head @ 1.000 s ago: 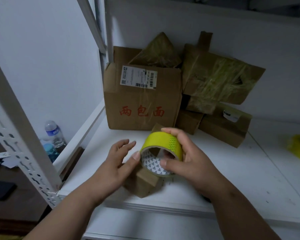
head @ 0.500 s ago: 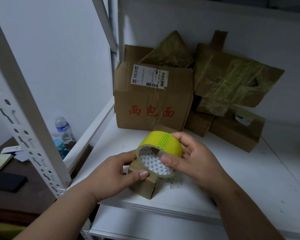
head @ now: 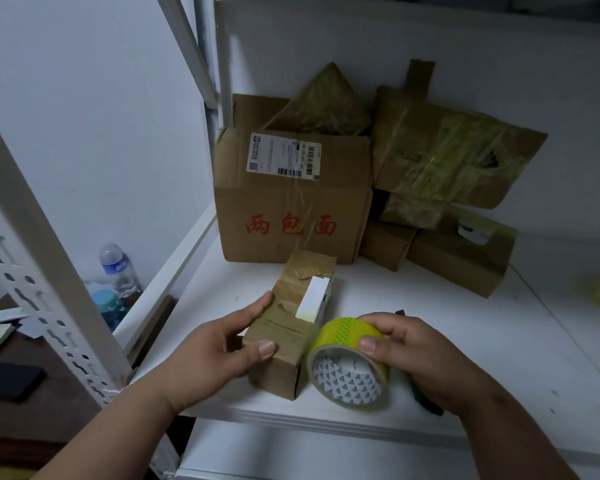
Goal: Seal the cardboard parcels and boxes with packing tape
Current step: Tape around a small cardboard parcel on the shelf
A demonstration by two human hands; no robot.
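Item: small box (head: 284,336), light, stiff cardboard, your left hand (head: 219,355) clasping its near end; tape roll (head: 349,363), rigid, your right hand (head: 416,355) pinching its rim.

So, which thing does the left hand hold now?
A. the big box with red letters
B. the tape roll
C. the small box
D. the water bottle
C: the left hand grips the small box at its near end, thumb on top, while the right hand holds the tape roll beside it.
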